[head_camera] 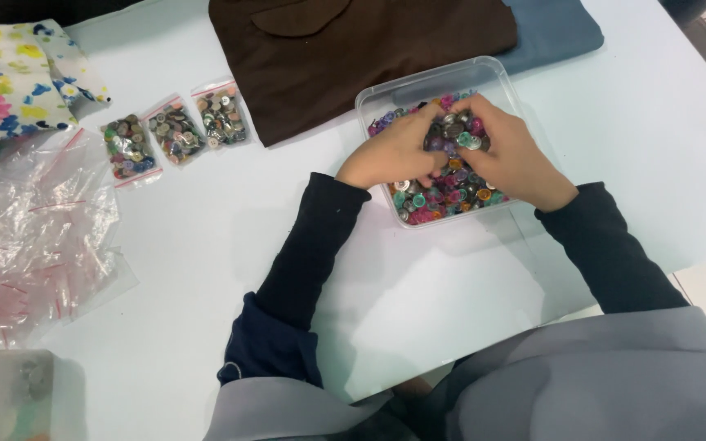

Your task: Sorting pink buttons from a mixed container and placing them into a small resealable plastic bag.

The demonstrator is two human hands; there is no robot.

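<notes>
Both hands, left [391, 155] and right [510, 151], grip curled, dig into buttons [451, 189].

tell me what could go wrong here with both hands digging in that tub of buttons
1. The clear plastic tub is heaped with mixed buttons; with the left hand and right hand both buried in it, some could spill over the low rim onto the white table.
2. The tub sits near the table's edge, so loose buttons might roll off.
3. Its far side touches the brown cloth; a push could shift it.
</notes>
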